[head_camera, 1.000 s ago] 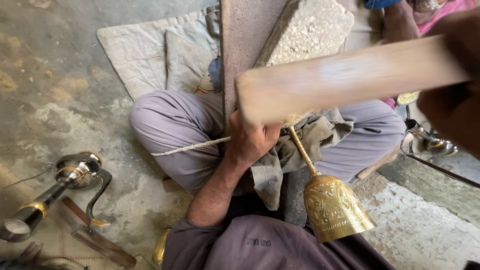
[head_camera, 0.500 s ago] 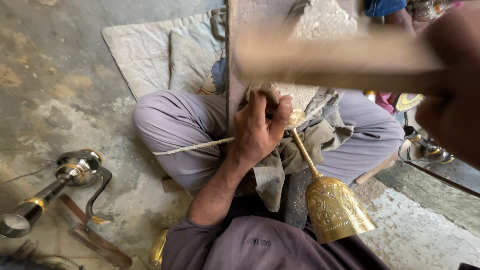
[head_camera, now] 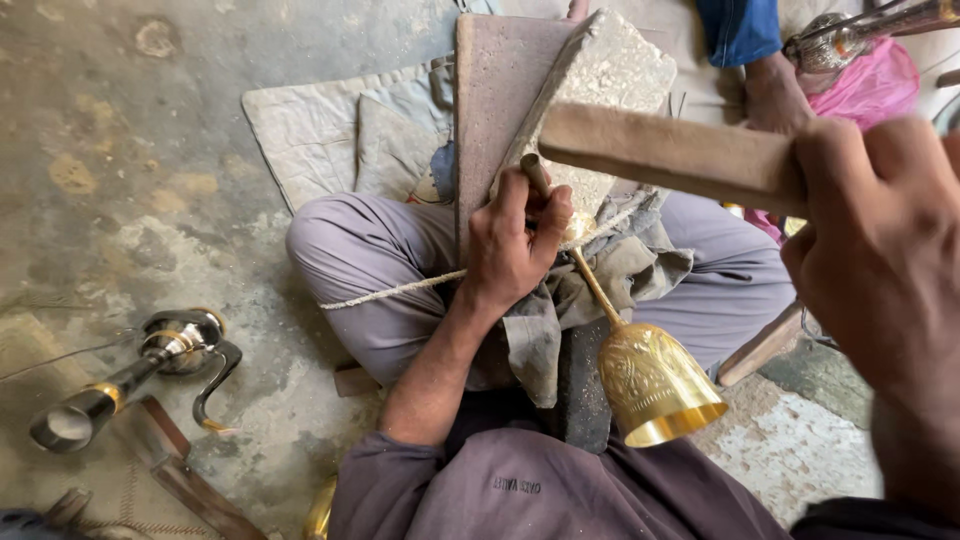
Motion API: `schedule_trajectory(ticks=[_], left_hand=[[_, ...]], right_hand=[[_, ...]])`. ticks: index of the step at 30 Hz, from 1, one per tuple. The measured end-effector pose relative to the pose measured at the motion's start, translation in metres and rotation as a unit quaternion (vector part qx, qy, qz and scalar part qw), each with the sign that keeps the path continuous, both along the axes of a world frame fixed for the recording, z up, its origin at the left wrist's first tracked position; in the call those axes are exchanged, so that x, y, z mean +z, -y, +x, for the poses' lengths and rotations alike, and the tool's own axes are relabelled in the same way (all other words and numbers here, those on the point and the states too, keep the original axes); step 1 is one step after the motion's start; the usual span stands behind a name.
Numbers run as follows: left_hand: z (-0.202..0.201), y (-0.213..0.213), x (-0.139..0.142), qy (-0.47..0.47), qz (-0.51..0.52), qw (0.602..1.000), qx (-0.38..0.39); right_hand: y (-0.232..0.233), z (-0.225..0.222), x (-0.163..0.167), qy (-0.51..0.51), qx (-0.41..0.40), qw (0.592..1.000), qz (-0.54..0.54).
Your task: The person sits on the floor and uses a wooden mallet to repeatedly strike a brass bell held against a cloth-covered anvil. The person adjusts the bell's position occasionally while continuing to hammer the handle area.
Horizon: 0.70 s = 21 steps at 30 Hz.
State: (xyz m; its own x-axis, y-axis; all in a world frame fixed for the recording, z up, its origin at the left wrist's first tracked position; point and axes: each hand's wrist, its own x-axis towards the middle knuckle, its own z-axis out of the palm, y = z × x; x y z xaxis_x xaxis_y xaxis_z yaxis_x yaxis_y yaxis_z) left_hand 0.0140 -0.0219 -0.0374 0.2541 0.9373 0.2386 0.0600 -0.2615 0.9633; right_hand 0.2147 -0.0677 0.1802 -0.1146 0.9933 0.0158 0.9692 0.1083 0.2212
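My left hand [head_camera: 515, 245] is closed around a thin metal punch [head_camera: 535, 175], whose tip rests on the stem of a brass goblet [head_camera: 655, 385]. The goblet lies tilted on grey rags [head_camera: 560, 310] across my lap, with its engraved cup pointing toward me. Close to the camera, my right hand [head_camera: 880, 270] grips a thick wooden stick [head_camera: 670, 155]. The stick's far end hangs just above the punch head.
A wooden board [head_camera: 490, 120] and a rough stone slab [head_camera: 610, 70] lean behind the goblet. A rope [head_camera: 390, 292] crosses my left knee. A brass and steel spouted piece [head_camera: 150, 370] lies on the concrete at left. Another person's foot [head_camera: 770, 90] and a pink bag [head_camera: 870, 85] are top right.
The wooden stick has swung lower and left, toward the punch head, and the view has shifted slightly. My left hand stays closed around the punch at the goblet's stem.
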Motion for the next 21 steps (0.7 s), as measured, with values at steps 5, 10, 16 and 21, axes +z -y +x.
schedule_trajectory(ticks=[5, 10, 16, 21], left_hand=[[-0.041, 0.009, -0.004, 0.182, -0.039, 0.982, 0.042], [-0.125, 0.033, -0.003, -0.061, -0.108, 0.984, 0.129], [-0.131, 0.07, -0.002, -0.226, -0.107, 0.968, 0.025], [-0.127, 0.088, 0.008, -0.198, -0.071, 0.974, 0.086]], right_hand=[[0.1, 0.04, -0.072, -0.124, -0.213, 0.969, 0.02], [0.182, 0.027, -0.155, -0.252, -0.451, 0.848, -0.119], [0.187, -0.03, -0.106, -0.598, -0.214, 0.769, 0.069], [0.125, -0.055, -0.067, -0.332, 0.03, 0.941, 0.061]])
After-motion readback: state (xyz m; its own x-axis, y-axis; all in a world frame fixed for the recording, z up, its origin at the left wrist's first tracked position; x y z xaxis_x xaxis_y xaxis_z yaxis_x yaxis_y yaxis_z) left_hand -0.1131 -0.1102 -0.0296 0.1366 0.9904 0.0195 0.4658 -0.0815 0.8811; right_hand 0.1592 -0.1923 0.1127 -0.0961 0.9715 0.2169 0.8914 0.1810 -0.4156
